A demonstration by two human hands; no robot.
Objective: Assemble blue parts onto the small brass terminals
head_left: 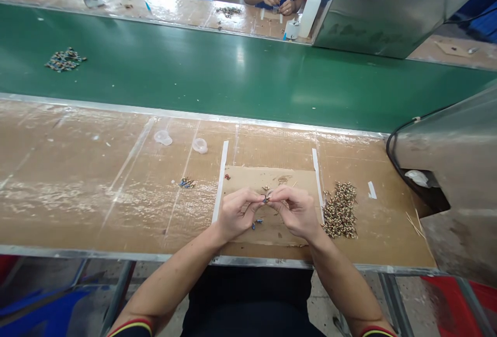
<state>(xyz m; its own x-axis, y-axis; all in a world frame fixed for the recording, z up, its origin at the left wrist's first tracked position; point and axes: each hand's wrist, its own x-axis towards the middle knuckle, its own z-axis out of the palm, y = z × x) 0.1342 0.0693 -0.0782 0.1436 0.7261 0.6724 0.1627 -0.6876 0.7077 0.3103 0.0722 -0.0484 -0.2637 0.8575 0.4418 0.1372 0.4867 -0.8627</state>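
Over a taped cardboard sheet (298, 176), my left hand (238, 213) and my right hand (297, 210) meet fingertip to fingertip. Both pinch one small brass-and-blue metal part (266, 199), too small to make out in detail. Just below the fingers lie loose blue pieces (257, 222). A few brass pieces (266, 188) rest beyond the fingertips, and a tiny red piece (227, 177) sits near the sheet's upper left. To the right of my right hand is a large heap of small brass parts (340, 211). A small pile of blue-and-brass parts (187, 182) lies left of my left hand.
Two clear plastic cups or lids (200, 145) stand on the bench at left. Beyond runs a green conveyor belt (217, 78) carrying a pile of parts (65, 60). Across it a co-worker's hands (277, 0) work near a white bottle (310, 13). A metal housing (458, 181) bounds the right.
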